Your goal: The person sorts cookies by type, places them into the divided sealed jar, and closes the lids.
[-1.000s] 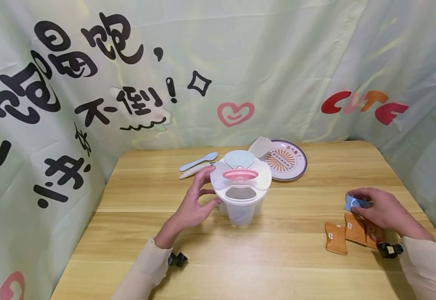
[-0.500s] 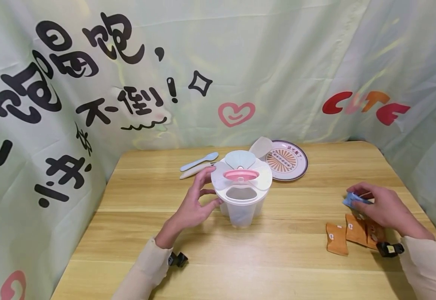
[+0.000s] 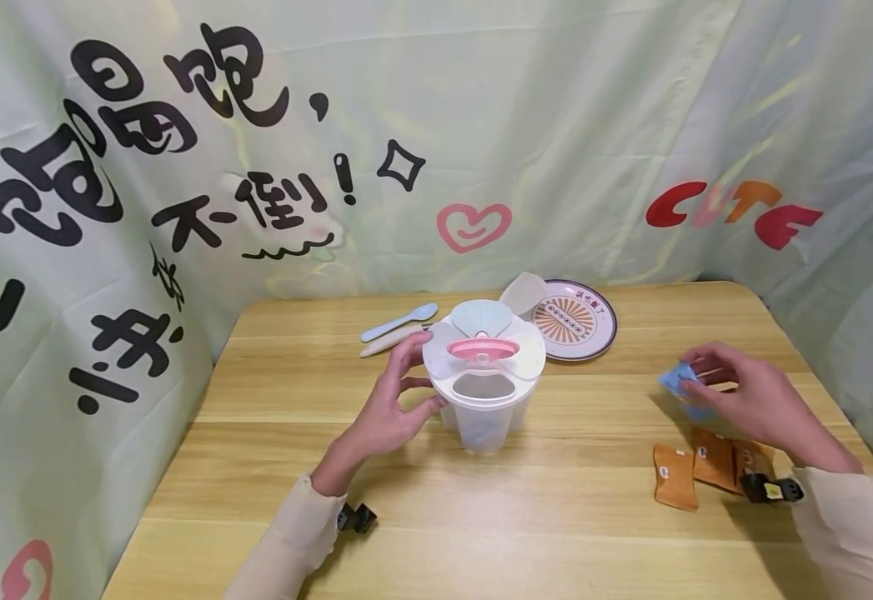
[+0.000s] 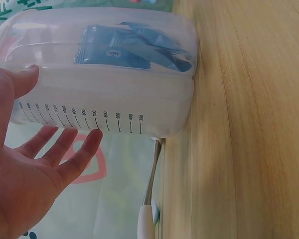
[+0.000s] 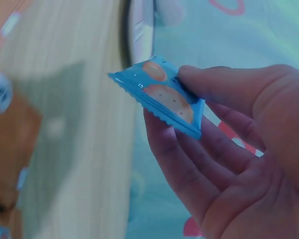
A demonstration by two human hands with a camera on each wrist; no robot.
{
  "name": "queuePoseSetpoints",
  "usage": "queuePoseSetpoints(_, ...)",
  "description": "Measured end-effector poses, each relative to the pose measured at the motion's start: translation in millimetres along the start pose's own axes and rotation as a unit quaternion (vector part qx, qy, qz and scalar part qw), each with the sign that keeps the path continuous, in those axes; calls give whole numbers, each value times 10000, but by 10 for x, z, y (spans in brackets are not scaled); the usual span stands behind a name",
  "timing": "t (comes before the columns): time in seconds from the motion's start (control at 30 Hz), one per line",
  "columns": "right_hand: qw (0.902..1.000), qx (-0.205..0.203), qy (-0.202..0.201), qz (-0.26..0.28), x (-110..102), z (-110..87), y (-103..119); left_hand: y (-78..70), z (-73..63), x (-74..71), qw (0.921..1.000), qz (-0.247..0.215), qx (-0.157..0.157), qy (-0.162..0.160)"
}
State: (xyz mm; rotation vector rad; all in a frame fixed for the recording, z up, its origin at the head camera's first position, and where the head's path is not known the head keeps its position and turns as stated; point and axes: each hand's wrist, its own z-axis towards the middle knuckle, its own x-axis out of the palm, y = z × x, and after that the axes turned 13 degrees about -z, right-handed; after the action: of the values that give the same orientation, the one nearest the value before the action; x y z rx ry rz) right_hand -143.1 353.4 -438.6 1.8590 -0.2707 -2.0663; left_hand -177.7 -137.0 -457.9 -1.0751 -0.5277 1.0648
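A translucent plastic container (image 3: 484, 427) with measuring marks stands upright mid-table, under a petal-shaped lid (image 3: 436, 340) with a pink handle. In the left wrist view, blue packets (image 4: 112, 47) show through its wall. My left hand (image 3: 391, 404) holds its left side, thumb toward the front and the other fingers spread round toward the back. At the right, my right hand (image 3: 755, 400) pinches a blue snack packet (image 5: 164, 94), printed with biscuits, between thumb and fingers above the table. Orange packets (image 3: 674, 477) lie below that hand, with the wrist camera overlapping some of them.
Behind the container lie a light blue spoon (image 3: 409, 321) and a pale-handled utensil (image 3: 389, 342). A round patterned plate (image 3: 603, 329) sits at the back, with a whitish translucent flap (image 3: 522, 292) in front of its left side. A printed curtain (image 3: 579, 150) hangs beyond the table.
My right hand has lifted the blue snack packet and moved it up and left, away from the orange packets. My left hand stays on the container.
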Motion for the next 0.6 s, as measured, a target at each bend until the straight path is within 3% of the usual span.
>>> queuePoseSetpoints(0.3,9968,-476,-494,412,-52,55,338,2,-5,-3,10000,-13,30,-15)
queuePoseSetpoints(0.6,9929,-604,-730,715,-132,58,635,2,0,10,10000,-9,59,-57)
